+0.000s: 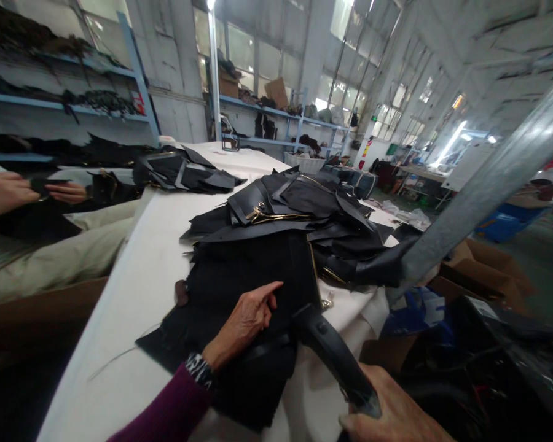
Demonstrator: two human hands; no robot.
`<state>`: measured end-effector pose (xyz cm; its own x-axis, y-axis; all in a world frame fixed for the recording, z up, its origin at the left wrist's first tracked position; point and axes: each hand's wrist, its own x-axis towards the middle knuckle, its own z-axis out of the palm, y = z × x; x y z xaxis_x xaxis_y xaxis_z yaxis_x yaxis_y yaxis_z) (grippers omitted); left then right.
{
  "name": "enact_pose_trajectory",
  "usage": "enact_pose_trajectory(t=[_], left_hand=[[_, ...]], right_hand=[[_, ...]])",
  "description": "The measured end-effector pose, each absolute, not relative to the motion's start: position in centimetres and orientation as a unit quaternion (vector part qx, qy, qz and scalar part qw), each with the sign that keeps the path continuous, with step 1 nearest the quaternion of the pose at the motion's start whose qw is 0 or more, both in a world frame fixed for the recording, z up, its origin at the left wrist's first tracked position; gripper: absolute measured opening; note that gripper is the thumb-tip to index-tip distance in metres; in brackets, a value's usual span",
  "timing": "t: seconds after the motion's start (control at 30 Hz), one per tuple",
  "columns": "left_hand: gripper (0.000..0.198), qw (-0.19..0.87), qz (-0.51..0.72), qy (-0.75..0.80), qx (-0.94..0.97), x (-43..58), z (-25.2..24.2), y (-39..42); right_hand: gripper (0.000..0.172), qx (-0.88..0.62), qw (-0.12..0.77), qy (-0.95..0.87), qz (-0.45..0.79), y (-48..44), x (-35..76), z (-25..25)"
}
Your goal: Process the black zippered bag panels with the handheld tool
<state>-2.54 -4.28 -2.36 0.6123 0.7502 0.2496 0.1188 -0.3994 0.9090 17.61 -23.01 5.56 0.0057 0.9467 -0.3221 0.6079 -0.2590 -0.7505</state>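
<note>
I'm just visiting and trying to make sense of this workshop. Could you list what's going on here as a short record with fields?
Place: workshop, white table, shelves behind
Left hand: rests on black cloth, forefinger stretched out
Right hand: closed around a black handle
On table: pile of black pieces with gold zips
Nearby: another person's hands at the left, cardboard boxes at the right

Bare tabletop left of black fabric

A matt black cloth piece lies under the left hand; the black plastic handle in the right hand looks smooth and glossy.
</note>
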Motion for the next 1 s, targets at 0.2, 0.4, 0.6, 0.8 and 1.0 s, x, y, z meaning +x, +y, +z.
enact_pose_trajectory(t=[0.2,0.4,0.6,0.8,1.0], left_hand=[[0.046,0.459,0.348,0.291,0.764,-2.5,-2.8,-4.6],[0.03,0.223,0.418,0.4,0.784,-3.4,2.6,-3.0],[0.029,-0.007,0.364,0.375,0.853,-1.1,8.2,2.5],[0.019,-0.01,0.394,0.385,0.835,0.7,8.0,4.8],[0.02,0.054,0.434,0.375,0.817,0.4,7.0,5.5]], right_hand=[[0.02,-0.672,0.251,-0.554,0.423,-21.0,19.4,8.5],[0.024,-0.666,0.268,-0.567,0.404,-19.6,20.5,10.4],[0.02,-0.651,0.297,-0.56,0.417,-18.4,20.2,9.9],[0.014,-0.632,0.307,-0.556,0.444,-17.5,19.6,9.7],[0.012,-0.619,0.323,-0.564,0.44,-14.9,18.6,9.9]])
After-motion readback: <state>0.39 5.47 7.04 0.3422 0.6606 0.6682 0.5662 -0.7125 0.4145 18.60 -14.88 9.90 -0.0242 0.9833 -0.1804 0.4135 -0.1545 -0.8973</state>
